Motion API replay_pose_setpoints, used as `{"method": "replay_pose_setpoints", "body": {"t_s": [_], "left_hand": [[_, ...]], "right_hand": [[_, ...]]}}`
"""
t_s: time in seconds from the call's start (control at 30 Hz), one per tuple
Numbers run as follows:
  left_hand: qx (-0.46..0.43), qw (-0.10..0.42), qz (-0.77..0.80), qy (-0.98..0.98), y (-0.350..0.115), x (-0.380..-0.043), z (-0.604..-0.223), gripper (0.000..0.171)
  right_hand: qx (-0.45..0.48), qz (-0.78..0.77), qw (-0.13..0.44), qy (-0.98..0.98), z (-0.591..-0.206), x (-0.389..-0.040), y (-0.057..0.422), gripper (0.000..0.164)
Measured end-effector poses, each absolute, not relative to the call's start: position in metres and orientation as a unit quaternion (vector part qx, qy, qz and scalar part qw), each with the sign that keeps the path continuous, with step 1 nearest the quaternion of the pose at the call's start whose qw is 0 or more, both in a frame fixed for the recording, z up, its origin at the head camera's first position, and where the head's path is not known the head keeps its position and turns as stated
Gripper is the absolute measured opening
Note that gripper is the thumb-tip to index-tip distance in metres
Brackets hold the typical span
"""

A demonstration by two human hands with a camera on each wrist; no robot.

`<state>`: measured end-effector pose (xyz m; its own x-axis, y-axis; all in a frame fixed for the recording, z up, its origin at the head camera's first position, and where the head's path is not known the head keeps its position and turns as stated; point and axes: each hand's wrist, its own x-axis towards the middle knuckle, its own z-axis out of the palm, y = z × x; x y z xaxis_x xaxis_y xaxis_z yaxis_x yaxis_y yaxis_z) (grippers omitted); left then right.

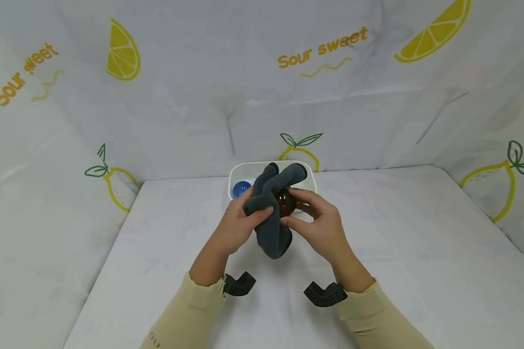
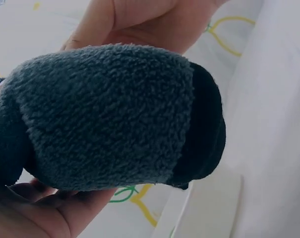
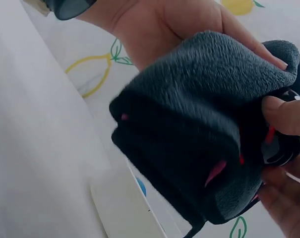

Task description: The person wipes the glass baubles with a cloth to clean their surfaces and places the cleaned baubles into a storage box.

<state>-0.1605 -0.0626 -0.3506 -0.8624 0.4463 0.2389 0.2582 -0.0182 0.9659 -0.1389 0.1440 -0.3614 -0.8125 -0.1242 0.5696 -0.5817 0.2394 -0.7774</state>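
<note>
Two grips, both full: our left grip (image 1: 237, 224) clasps a slate-grey fleece cloth (image 1: 271, 230), long axis pointing away | our right grip (image 1: 320, 220), nearer, pinches a glossy dark-red ball (image 1: 285, 203) at its right flank | white tray (image 1: 244, 169) beyond

White table (image 1: 419, 242); pale backdrop (image 1: 201, 72) behind, printed with lemon slices (image 1: 123, 53), leafy lemons (image 1: 122, 189), orange "Sour sweet" lettering (image 1: 321, 49).
</note>
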Motion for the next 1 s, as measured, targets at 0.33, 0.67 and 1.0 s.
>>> {"method": "replay_pose_setpoints", "body": {"t_s": [0.33,0.67,1.0], "left_hand": [[0.247,0.164,0.770,0.566,-0.0663,-0.1641,-0.3545,0.048],[0.278,0.075,0.716,0.636,-0.0630,-0.1612,-0.3527,0.043],[0.259,0.008,0.694,0.672,-0.0567,-0.1600,-0.3545,0.040]], "right_hand": [[0.301,0.472,0.280,-0.780,-0.3622,-0.1365,0.1434,0.057],[0.236,0.458,0.272,-0.813,-0.3642,-0.1356,0.1411,0.051],[0.161,0.476,0.198,-0.841,-0.3597,-0.1338,0.1371,0.039]]}}
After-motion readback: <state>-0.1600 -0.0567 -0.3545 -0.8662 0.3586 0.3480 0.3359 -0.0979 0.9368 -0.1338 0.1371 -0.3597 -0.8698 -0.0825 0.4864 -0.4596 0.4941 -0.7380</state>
